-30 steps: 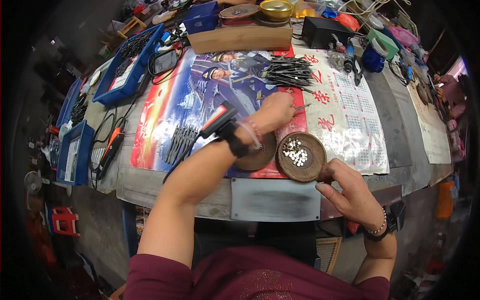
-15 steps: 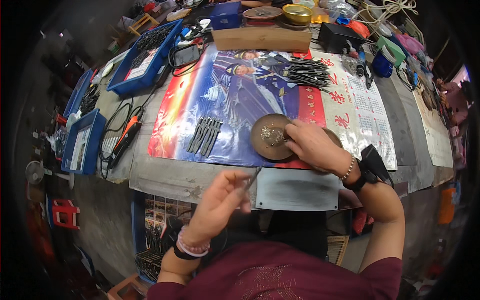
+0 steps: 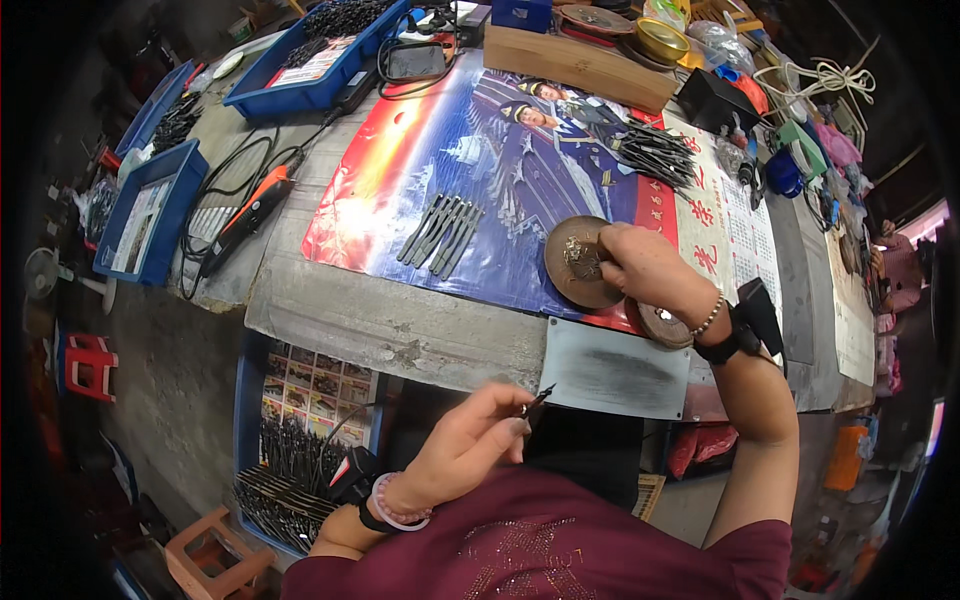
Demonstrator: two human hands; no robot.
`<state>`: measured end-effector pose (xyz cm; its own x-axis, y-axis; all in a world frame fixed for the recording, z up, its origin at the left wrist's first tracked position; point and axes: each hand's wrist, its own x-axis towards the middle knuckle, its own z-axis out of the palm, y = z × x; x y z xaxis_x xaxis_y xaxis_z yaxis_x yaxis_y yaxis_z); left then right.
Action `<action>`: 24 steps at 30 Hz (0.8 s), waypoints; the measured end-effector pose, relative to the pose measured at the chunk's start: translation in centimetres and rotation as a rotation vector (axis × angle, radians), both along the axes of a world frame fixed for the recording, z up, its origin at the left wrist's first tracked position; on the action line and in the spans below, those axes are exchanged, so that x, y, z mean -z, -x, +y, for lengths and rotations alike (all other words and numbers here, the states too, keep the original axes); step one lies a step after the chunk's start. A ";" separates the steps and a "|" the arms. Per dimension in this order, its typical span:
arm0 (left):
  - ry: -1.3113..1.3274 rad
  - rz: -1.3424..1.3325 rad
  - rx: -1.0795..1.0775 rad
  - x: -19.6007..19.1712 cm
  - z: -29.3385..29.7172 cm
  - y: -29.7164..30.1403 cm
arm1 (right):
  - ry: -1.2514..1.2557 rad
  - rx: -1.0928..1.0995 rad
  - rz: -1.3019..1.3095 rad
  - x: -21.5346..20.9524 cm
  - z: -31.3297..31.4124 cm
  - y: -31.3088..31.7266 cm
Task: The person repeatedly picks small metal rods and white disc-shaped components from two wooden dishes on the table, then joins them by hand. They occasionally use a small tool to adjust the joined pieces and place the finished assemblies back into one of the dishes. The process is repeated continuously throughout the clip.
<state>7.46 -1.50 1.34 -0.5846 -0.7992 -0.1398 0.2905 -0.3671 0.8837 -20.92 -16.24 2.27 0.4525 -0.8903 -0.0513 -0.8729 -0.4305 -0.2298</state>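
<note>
My left hand [image 3: 465, 440] is closed near the table's front edge. Its thumb and fingers pinch a slim dark metal piece [image 3: 538, 399], whose tip points up and to the right. My right hand [image 3: 648, 265] reaches over a shallow round brown dish [image 3: 575, 290], fingertips pinched together at its inside. Small shiny metal bits [image 3: 580, 252] lie in that dish; whatever sits between the right fingertips is hidden. A second round dish [image 3: 665, 326] is partly covered by my right wrist. To the left, several slim dark metal pieces [image 3: 441, 235] lie side by side in a row on a poster.
A grey plate [image 3: 615, 370] with a dark smear lies at the front edge. A heap of dark metal pieces [image 3: 655, 153] rests farther back, before a wooden block [image 3: 580, 68]. Leftward are an orange-and-black corded tool [image 3: 245, 220] and blue trays [image 3: 155, 215]. A bin [image 3: 250, 400] stands below.
The whole view has turned and shifted. My left hand still grips its metal piece, now lower against the plate's left corner. My right hand stays at the dish, its fingertips drawn closer together.
</note>
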 end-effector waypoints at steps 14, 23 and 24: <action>-0.021 0.056 -0.002 0.5 0.3 0.2 | 0.003 -0.003 0.070 0.0 0.1 -0.5; -0.052 0.067 -0.029 0.4 0.5 0.6 | -0.152 0.145 -0.264 -0.8 -0.2 -0.1; -0.061 0.065 -0.014 0.4 0.6 0.6 | -0.185 0.181 -0.348 -0.8 -0.2 0.1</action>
